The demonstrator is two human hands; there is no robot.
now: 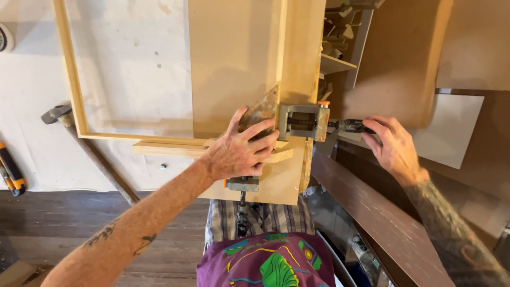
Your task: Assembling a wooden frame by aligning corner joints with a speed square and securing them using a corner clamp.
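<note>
Nearest to me I see the purple patterned shirt (pixel 268 260) and the striped cloth (pixel 265 218) below it, and a threaded clamp handle (pixel 242 212) hangs down in front of that cloth from the near edge of the wooden board (pixel 276 186). My left hand (pixel 241 149) lies flat with its fingers spread, pressing down on the corner clamp (pixel 289 125) where it sits on that board; it grips nothing, only presses, and the fingertips touch the worn triangular plate of the clamp. Under the palm a light wooden strip (pixel 164 150) runs leftward along the near rail of the wooden frame (pixel 74 95). My right hand (pixel 396 146) is off the right edge of the board, its fingers curled around the dark screw handle (pixel 350 126) that sticks out sideways from the clamp's grey metal jaw block, which has a small orange cap on top. The clamp holds the near right corner of the frame, where the near rail meets an upright rail (pixel 300 50) running away from me. To the right of the board a dark brown plank (pixel 382 212) slants across. At the left edge of the pale work surface (pixel 32 133) lie a hammer (pixel 87 149), its handle pointing toward me, and a yellow and black utility knife (pixel 11 171). Farther off, beyond the upright rail, a shelf with wood offcuts (pixel 340 37) is in view.
</note>
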